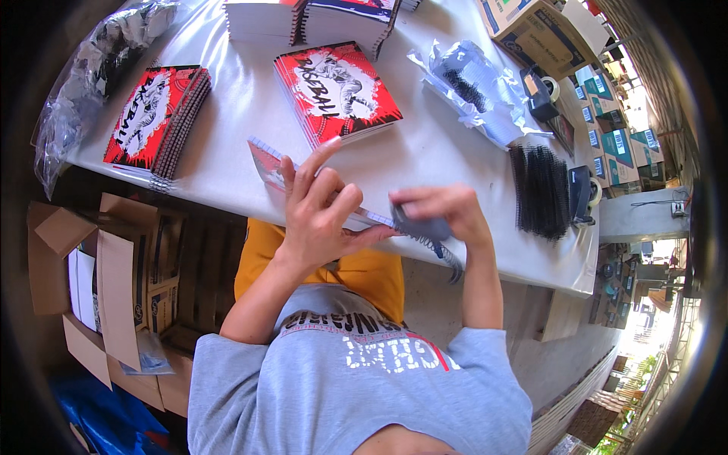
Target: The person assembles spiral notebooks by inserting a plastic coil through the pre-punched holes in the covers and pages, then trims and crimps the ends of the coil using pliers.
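My left hand (322,201) grips a notebook (265,163) tilted up at the table's near edge, thumb along its lower side and index finger stretched out. Part of a red cover shows on it; my hand hides most of the rest. At the notebook's right end, my right hand (453,208) is closed on a dark grey flat piece (421,225), whose exact kind I cannot make out. From there a dark spiral binding coil (453,262) hangs down in a curve. Beyond my hands lies a stack of red-covered notebooks (341,91) with a batter drawing.
Another bound notebook stack (152,121) lies left, beside crumpled clear plastic (91,83). Taller stacks (303,23) stand at the back. Black binding coils (540,189), crumpled wrapping paper (478,91) and tape dispensers (582,196) occupy the right. An open carton (117,296) stands lower left.
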### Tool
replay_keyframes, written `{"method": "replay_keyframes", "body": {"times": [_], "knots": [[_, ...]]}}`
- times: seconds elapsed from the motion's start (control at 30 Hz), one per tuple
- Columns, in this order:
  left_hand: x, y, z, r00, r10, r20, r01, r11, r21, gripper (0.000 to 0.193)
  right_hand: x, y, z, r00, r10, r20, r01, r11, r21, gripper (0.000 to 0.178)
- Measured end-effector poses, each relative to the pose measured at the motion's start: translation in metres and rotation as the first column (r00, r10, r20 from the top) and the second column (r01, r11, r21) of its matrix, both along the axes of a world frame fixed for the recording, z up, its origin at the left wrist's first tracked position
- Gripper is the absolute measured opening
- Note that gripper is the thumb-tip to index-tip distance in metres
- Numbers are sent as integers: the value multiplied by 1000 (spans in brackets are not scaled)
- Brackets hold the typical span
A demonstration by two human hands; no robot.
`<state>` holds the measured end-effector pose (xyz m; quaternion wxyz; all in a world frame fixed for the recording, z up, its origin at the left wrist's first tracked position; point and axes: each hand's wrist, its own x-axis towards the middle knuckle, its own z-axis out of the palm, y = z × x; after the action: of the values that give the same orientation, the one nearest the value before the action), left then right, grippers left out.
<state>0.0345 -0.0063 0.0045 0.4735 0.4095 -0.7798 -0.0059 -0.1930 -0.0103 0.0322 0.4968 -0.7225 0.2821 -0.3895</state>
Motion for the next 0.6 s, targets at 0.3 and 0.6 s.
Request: {"method": "replay_keyframes", "body": {"times": [0.3, 0.6], "knots": [[3, 2, -2, 993, -58, -99, 61, 998, 32, 54, 13, -11, 1, 964, -109, 244, 118, 993, -26, 21], [6, -2, 6, 995, 23, -100, -20, 999, 35, 71, 42, -14, 24, 987, 105, 121, -93, 991, -100, 28]]}}
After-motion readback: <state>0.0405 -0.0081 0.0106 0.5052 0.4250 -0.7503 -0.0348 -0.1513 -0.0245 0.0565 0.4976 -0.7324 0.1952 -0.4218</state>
